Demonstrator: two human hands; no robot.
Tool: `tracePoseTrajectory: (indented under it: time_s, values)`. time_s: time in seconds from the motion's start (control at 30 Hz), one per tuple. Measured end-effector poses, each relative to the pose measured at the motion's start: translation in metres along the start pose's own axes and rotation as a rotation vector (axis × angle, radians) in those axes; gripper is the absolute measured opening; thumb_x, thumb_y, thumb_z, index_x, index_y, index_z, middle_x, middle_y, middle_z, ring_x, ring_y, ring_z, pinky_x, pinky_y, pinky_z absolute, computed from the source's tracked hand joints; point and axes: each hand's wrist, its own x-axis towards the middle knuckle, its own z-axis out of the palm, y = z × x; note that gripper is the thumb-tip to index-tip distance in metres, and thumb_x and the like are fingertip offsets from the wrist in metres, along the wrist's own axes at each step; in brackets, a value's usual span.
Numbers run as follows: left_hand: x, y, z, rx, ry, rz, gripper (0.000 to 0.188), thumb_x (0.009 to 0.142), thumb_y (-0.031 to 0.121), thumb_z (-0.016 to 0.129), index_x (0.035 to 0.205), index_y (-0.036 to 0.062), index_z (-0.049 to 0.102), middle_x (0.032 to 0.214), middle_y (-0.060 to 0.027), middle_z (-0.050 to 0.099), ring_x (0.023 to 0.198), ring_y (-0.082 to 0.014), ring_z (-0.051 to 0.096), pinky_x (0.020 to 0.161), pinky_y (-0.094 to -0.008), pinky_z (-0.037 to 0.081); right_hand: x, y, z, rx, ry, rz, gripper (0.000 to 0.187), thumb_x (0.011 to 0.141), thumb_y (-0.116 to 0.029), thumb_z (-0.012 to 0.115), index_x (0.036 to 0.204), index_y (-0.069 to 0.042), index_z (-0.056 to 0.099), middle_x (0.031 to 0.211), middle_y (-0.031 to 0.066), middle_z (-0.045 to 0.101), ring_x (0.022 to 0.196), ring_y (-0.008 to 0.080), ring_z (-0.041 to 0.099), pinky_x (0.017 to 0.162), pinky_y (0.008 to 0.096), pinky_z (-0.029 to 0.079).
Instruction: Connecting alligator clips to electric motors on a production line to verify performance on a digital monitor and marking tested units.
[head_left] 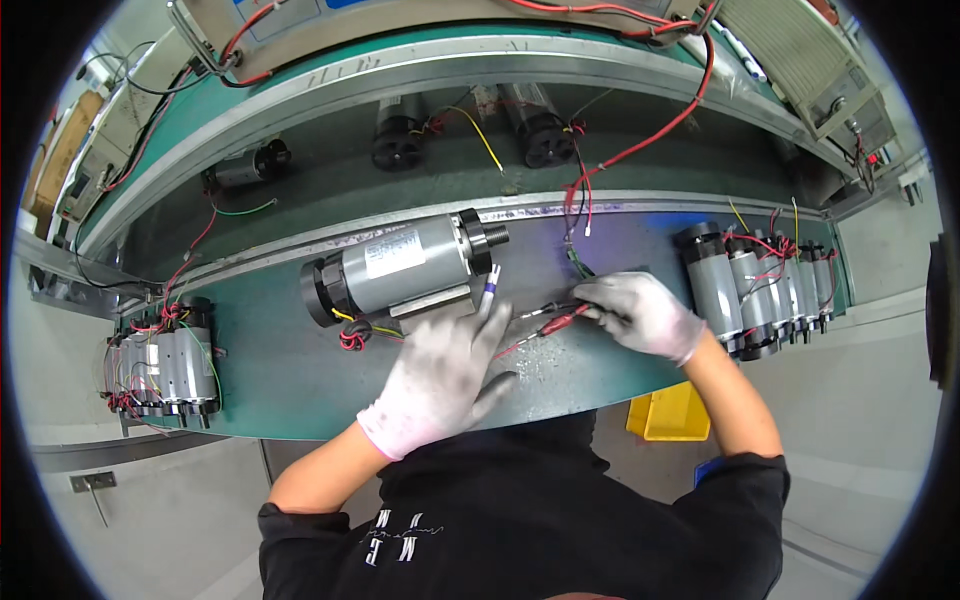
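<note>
A grey motor (400, 262) with black ends and a pale label lies on the green table (290, 395), left of the middle, its threaded shaft toward the right and a coil of red and black wire (352, 338) beside its near left end. Just nearer than the motor is the gloved left hand (440, 368), its thumb spread away from the fingers; a pen (488, 292) juts out past the fingers toward the far side, and I cannot tell whether they pinch it. To the right, the gloved right hand (632, 312) has its grip pressed together, thumb and fingertips pinching the right end of a red clip (560, 322). A black clip (545, 310) lies just beyond the red one, its right end also at those fingertips. A row of smaller motors (165, 365) stands at the table's left end, another row (765, 285) at its right end, both with loose wires. On the far side, under a raised shelf (420, 62), lie three more motors (398, 140). A red cable (690, 112) hangs from the shelf at the far right, and a yellow bin (672, 415) sits below the table's near edge, toward the right.
</note>
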Motion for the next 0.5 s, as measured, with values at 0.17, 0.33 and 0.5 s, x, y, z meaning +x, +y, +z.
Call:
tracePoseTrajectory:
  time_s: [0.17, 0.33, 0.5]
  values:
    - [-0.015, -0.022, 0.017, -0.050, -0.465, 0.026, 0.041, 0.092, 0.018, 0.071, 0.130, 0.0033, 0.068, 0.098, -0.0127, 0.062, 0.096, -0.0311, 0.063, 0.090, -0.0448, 0.053, 0.002, 0.042, -0.032, -0.262, -0.056, 0.125, 0.020, 0.094, -0.017, 0.073, 0.109, -0.003, 0.074, 0.104, 0.0199, 0.076, 0.096, 0.0409, 0.072, 0.086, 0.0489, 0.059]
    - [0.032, -0.045, -0.002, -0.250, 0.049, 0.035, 0.043, 0.092, 0.017, 0.071, 0.133, 0.0042, 0.066, 0.131, -0.0195, 0.068, 0.128, -0.0414, 0.061, 0.114, -0.0505, 0.047, 0.068, 0.014, 0.009, 0.254, 0.226, 0.306, 0.055, 0.110, -0.031, 0.062, 0.152, 0.003, 0.054, 0.135, 0.0157, 0.070, 0.126, 0.0187, 0.063, 0.109, 0.0329, 0.048]
    - [0.093, -0.055, 0.000, 0.174, -0.078, -0.230, 0.096, 0.073, 0.058, 0.089, 0.142, -0.0004, 0.057, 0.120, -0.0195, 0.071, 0.106, -0.0351, 0.074, 0.095, -0.0450, 0.061, 0.121, 0.007, 0.077, 0.815, 0.225, 0.431, 0.055, 0.115, -0.037, 0.052, 0.152, 0.004, 0.052, 0.128, 0.0093, 0.070, 0.118, 0.0138, 0.063, 0.105, 0.0304, 0.050]
